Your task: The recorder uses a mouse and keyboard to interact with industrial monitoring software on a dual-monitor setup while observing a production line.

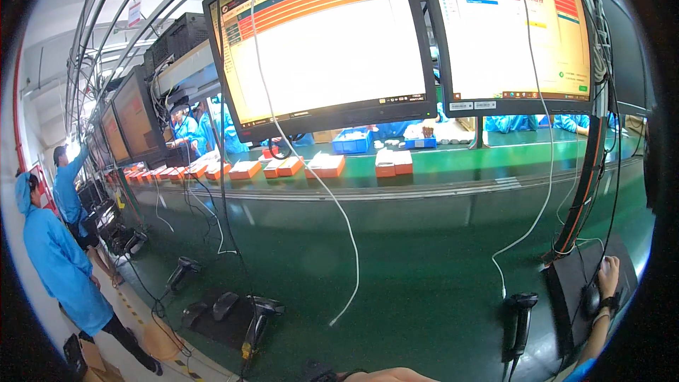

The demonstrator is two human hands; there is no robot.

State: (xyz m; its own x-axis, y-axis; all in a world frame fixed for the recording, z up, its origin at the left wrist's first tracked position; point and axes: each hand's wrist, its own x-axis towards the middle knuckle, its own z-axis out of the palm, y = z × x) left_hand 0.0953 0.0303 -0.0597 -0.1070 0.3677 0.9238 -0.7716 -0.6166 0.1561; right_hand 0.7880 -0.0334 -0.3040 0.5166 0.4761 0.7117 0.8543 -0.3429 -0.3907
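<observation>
My right hand lies palm down on a black mouse pad at the far right of the green bench. A dark mouse sits just left of its wrist, which wears a black strap. Nothing shows in this hand. Only a sliver of my left hand appears at the bottom edge, next to a small black object; its fingers are hidden. A black barcode scanner stands on its stand left of the pad.
Two large monitors hang overhead, and white cables dangle to the bench. Two more scanners stand at the left. Orange-and-white boxes ride a green conveyor behind. People in blue coats stand at the left.
</observation>
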